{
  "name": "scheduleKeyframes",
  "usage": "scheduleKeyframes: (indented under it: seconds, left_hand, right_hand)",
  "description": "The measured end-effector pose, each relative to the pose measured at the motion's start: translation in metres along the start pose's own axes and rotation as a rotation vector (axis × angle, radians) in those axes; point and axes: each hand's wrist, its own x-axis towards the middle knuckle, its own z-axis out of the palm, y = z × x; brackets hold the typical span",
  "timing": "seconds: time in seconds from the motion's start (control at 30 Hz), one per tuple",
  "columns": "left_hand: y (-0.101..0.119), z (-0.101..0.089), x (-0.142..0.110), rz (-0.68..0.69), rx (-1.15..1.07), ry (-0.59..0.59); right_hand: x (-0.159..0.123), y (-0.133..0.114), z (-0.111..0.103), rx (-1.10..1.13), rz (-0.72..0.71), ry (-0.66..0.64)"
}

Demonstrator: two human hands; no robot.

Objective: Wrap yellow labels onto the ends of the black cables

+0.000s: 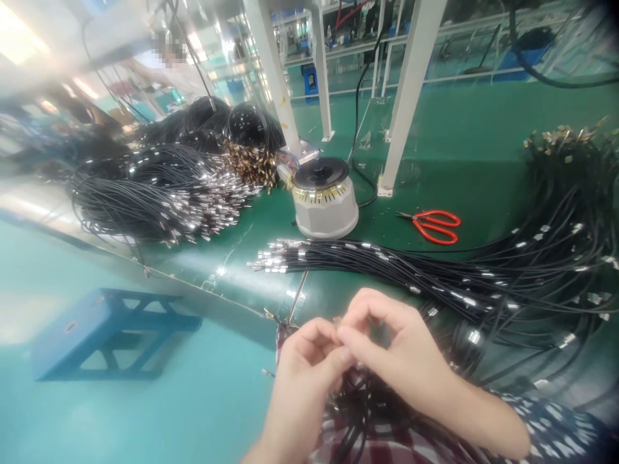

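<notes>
My left hand and my right hand meet above my lap, fingertips almost touching. Both are closed in a pinch. A small brownish piece shows between the fingertips; its kind is too small to tell. Black cables lie under my hands across a checked cloth on my lap. Just beyond my hands, a long bundle of black cables with shiny metal ends and white tags rests on the green tabletop. What my left fingers grip is mostly hidden.
A white round device with a black top stands behind the bundle. Red-handled scissors lie to its right. Cable heaps cover the left side, more cables the right. White posts rise behind. A blue stool stands on the floor.
</notes>
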Motion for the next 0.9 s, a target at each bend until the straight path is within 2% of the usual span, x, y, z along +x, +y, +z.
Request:
scheduleKeyframes:
  seconds: [0.03,0.1,0.17,0.23,0.4,0.5,0.57,0.67,0.77,0.83,0.9]
  left_hand:
    - [0.0,-0.001,-0.001,0.02,0.015,0.007]
    - [0.001,-0.003,-0.003,0.028,0.036,-0.011]
    - [0.002,-0.006,-0.005,0.001,0.052,-0.07]
    - [0.002,-0.01,-0.005,-0.053,0.061,-0.166]
    - [-0.004,-0.017,0.0,-0.171,0.063,-0.404]
    - [-0.01,-0.018,0.005,-0.19,0.045,-0.468]
    - [-0.012,-0.017,0.007,-0.201,0.04,-0.48]
    - [-0.006,-0.021,0.007,-0.153,0.019,-0.417]
    - [0.014,-0.043,0.004,0.018,0.106,-0.274]
    - [0.03,-0.07,0.002,0.097,0.301,-0.094]
    - [0.043,-0.099,-0.001,0.184,0.546,0.23]
  right_hand:
    - [0.001,-0.001,-0.001,0.015,0.015,-0.027]
    - [0.005,0.0,-0.003,0.133,0.129,-0.148]
    - [0.01,0.002,-0.007,0.312,0.268,-0.317]
    - [0.015,0.004,-0.011,0.461,0.307,-0.434]
    - [0.016,0.008,-0.02,0.539,0.194,-0.54]
    - [0.017,0.009,-0.024,0.485,0.127,-0.612]
    - [0.019,0.009,-0.026,0.387,0.028,-0.627]
    - [0.022,0.008,-0.029,0.146,-0.106,-0.54]
    - [0.022,0.007,-0.039,-0.029,-0.098,-0.379]
    - [0.021,0.007,-0.049,-0.093,-0.036,-0.283]
    - [0.019,0.011,-0.062,-0.171,0.019,-0.223]
